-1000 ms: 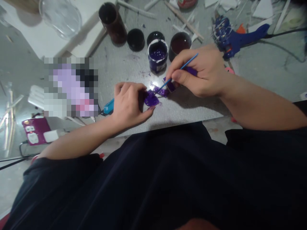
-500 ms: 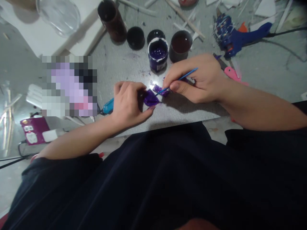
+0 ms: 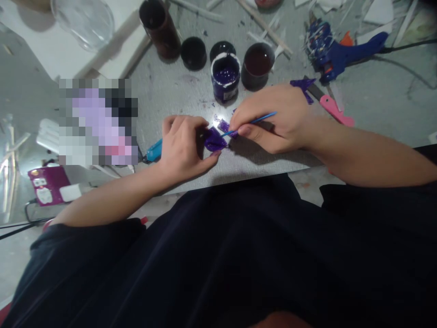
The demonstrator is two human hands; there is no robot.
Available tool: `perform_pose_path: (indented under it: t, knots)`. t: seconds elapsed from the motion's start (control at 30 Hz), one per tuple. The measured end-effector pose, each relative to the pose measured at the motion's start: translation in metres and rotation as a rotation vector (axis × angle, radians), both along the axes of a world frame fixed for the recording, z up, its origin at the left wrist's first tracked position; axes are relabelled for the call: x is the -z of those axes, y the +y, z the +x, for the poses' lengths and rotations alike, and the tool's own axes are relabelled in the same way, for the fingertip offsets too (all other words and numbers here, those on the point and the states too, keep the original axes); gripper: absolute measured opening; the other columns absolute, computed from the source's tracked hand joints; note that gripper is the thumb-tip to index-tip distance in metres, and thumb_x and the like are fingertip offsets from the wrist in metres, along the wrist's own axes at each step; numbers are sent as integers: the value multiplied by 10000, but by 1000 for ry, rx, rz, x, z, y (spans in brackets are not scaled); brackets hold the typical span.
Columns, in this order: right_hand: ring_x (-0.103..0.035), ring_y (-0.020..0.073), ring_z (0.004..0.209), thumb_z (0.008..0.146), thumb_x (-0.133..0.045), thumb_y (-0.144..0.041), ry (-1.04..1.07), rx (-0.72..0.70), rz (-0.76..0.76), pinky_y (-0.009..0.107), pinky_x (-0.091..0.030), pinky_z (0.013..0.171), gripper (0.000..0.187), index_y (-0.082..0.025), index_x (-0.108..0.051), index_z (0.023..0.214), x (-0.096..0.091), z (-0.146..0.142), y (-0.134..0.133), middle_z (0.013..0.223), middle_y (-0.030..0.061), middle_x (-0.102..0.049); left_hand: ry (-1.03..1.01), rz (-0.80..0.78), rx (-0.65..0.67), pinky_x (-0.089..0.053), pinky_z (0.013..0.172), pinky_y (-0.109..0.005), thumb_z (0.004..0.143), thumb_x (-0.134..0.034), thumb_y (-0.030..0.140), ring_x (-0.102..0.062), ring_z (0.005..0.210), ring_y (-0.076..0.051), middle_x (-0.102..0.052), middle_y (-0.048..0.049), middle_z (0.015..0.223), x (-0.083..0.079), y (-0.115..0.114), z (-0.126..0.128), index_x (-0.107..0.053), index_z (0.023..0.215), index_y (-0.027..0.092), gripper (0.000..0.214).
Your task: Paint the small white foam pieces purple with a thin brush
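Observation:
My left hand (image 3: 182, 143) rests on the table, its fingers and thumb closed around the edges of a small purple-painted piece (image 3: 215, 139). Pinched in my right hand (image 3: 276, 118) is a thin blue paintbrush (image 3: 264, 117), its tip touching the top of that piece. Another purple-painted strip (image 3: 223, 125) lies just behind, partly covered by my right fingers. Beyond the hands stands an open jar of purple paint (image 3: 225, 76) with a white-smeared rim. A turquoise object (image 3: 154, 150) shows beside my left hand, mostly hidden by it.
A cup of dark reddish liquid (image 3: 257, 64), a dark round lid (image 3: 193, 53) and a tall dark jar (image 3: 160, 32) stand behind. To the right lie a blue glue gun (image 3: 336, 50), a pink-handled blade (image 3: 334, 108) and purple scraps (image 3: 303, 84). A purple power adapter (image 3: 51, 184) sits left.
My right hand has shifted slightly down and left, and the brush lies flatter. The purple scraps and pink-handled blade show more fully behind my wrist. My left hand stays put.

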State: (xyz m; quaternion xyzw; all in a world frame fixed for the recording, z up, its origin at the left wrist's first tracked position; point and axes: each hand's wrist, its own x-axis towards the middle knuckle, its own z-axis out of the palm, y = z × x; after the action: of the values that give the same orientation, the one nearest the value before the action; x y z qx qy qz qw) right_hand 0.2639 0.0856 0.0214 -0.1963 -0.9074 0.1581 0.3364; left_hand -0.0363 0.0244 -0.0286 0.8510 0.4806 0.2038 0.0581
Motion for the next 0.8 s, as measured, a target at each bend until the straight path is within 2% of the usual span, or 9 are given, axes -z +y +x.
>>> perform_pose_path:
  t: [0.17,0.33,0.47,0.57,0.67,0.73,0.8]
  knots:
    - [-860,85,980,1295,-456,-401,-17,88,106,247,-732,1003,390,-222,-776,1163,0,6,4,1088,-41,-892,-22,-26,2,-521,1189,-681,1001,-835,532,-771,1231,-401,-781,-108,1277,-2,-1,1,-492,1455,325,605]
    - [-872,104,1023,1287,-472,-379,8,44,54,269,-722,995,309,-241,-738,1211,-3,7,0,1112,-40,-879,-22,-86,-20,-464,1239,-706,950,-860,524,-749,1277,-439,-780,-113,1304,1,-1,1,-503,1475,316,668]
    - [-874,137,967,1270,-505,-323,-25,-42,151,310,-730,883,194,-250,-685,1274,2,4,1,1112,-27,-881,-32,-97,-8,-462,1235,-693,963,-853,518,-750,1277,-438,-775,-115,1305,0,0,2,-508,1472,310,649]
    - [-849,122,913,1259,-501,-337,-40,27,234,300,-720,856,183,-275,-674,1265,2,6,3,1076,-48,-869,-43,-90,0,-468,1226,-683,986,-828,524,-750,1259,-425,-771,-107,1291,-2,0,2,-501,1467,315,619]
    - [-841,128,920,1254,-504,-333,-18,97,193,310,-715,911,212,-281,-701,1197,-4,10,4,1069,-31,-878,-45,-120,1,-460,1248,-683,983,-834,517,-740,1283,-423,-766,-113,1323,-3,0,2,-514,1484,326,624]
    - [-843,143,919,1250,-522,-326,16,99,119,321,-712,916,238,-267,-725,1143,-7,12,3,1060,-3,-893,-39,-134,1,-455,1260,-689,974,-845,511,-737,1298,-428,-764,-116,1336,-3,0,1,-519,1490,323,638]
    - [-842,136,912,1257,-522,-354,41,90,56,307,-715,905,283,-261,-747,1111,-7,11,2,1042,-14,-893,-30,-125,-4,-459,1255,-694,971,-849,514,-741,1295,-434,-768,-113,1324,-2,0,1,-514,1486,317,645]
